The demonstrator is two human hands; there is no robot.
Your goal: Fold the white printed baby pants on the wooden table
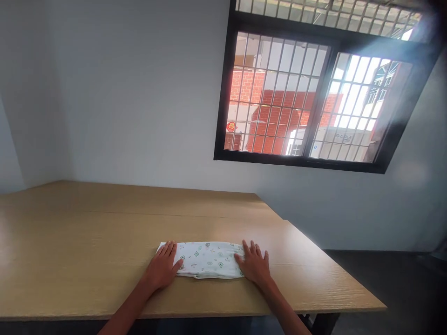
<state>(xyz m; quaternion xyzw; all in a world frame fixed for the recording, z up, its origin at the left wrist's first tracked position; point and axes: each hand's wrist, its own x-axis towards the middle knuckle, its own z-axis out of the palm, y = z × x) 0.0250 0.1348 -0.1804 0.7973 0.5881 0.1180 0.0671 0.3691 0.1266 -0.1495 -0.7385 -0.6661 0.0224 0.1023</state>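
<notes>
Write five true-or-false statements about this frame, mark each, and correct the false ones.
1. The left hand rests on the white cloth with small printed figures. True.
2. The right hand is clear of the cloth. False: it touches the cloth's right end.
3. The cloth lies on the light-brown wood-grained table. True.
4. The cloth hangs over the table's near edge. False: it stops short.
5. The black-framed glass window is at upper right. True.
</notes>
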